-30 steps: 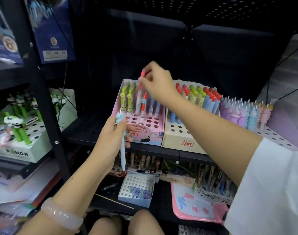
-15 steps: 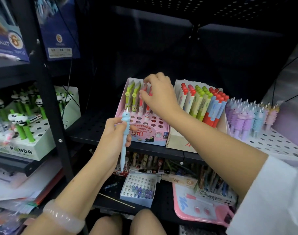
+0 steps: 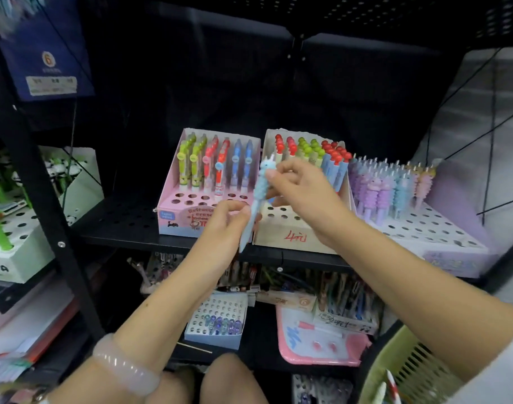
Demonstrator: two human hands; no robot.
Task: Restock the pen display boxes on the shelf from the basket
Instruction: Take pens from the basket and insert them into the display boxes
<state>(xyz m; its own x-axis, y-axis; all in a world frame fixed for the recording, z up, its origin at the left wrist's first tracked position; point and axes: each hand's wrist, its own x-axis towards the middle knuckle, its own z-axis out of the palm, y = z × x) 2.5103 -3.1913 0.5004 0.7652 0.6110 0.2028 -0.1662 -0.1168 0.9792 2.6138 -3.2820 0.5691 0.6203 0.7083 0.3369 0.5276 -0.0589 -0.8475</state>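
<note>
hands: left hand [image 3: 229, 217] pinches lower barrel of blue unicorn pen [image 3: 259, 193]; right hand [image 3: 302, 191] pinches its topper, likely taking it over
pen: upright, held in the air in front of pink box [image 3: 173, 211] and cream box [image 3: 290, 240], touching neither
likely destination: purple box [image 3: 453, 234], which holds matching toppers and has free holes
shelf: shelf [image 3: 118, 225] carries all three boxes side by side
basket: green basket [image 3: 377, 374] at lower right, near for refills

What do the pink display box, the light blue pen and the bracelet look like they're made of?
Pink display box: printed card, matte, with folded walls and punched holes. Light blue pen, pinched by both the left hand and the right hand: probably soft rubbery plastic, with a ribbed body and molded animal top. Bracelet: pale, translucent and glossy, maybe stone or glass.
</note>
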